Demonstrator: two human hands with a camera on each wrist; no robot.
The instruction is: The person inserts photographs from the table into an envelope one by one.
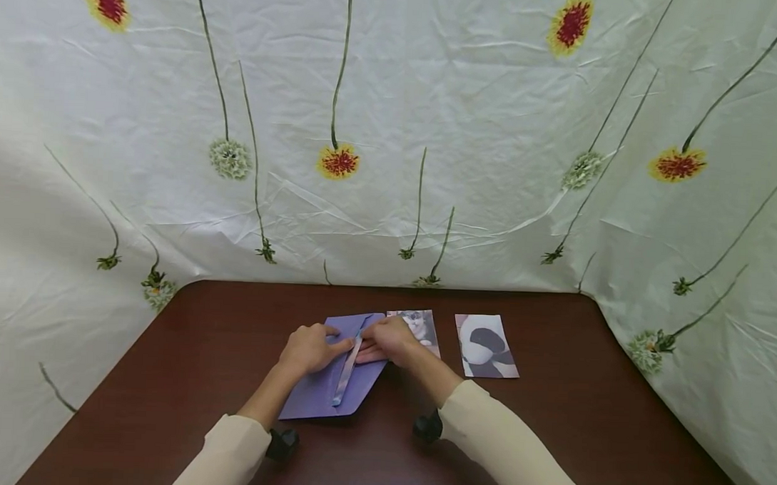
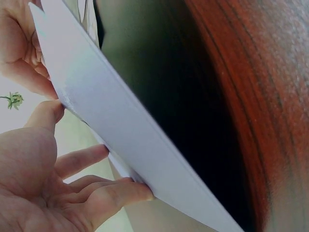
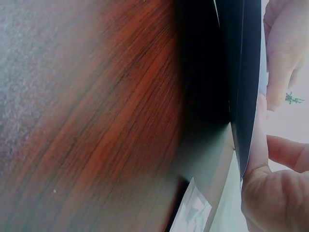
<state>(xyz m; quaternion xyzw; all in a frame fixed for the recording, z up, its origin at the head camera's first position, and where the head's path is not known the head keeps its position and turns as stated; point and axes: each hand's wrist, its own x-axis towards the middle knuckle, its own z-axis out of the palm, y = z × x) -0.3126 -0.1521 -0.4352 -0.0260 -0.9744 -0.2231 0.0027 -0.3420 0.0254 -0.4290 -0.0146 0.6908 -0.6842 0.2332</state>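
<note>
A purple envelope (image 1: 315,391) lies slanted on the dark table, and a narrow pale-blue and pinkish strip (image 1: 344,380) runs lengthwise along it. My left hand (image 1: 309,348) rests on the envelope with its fingers spread and the thumb reaching to the strip. In the left wrist view, the left fingertips (image 2: 142,189) touch the envelope's upper side. From the right, my right hand (image 1: 391,337) reaches over the envelope, fingertips at the strip's upper end. Its straight thumb (image 3: 259,137) lies along the envelope's edge in the right wrist view; I cannot tell whether it pinches anything.
A cat photo card (image 1: 424,326) lies just behind the right hand, partly covered by it. Farther right is another card (image 1: 488,346) with a black-and-white picture. The brown table (image 1: 568,420) meets a white flowered cloth (image 1: 389,221) along its back and sides.
</note>
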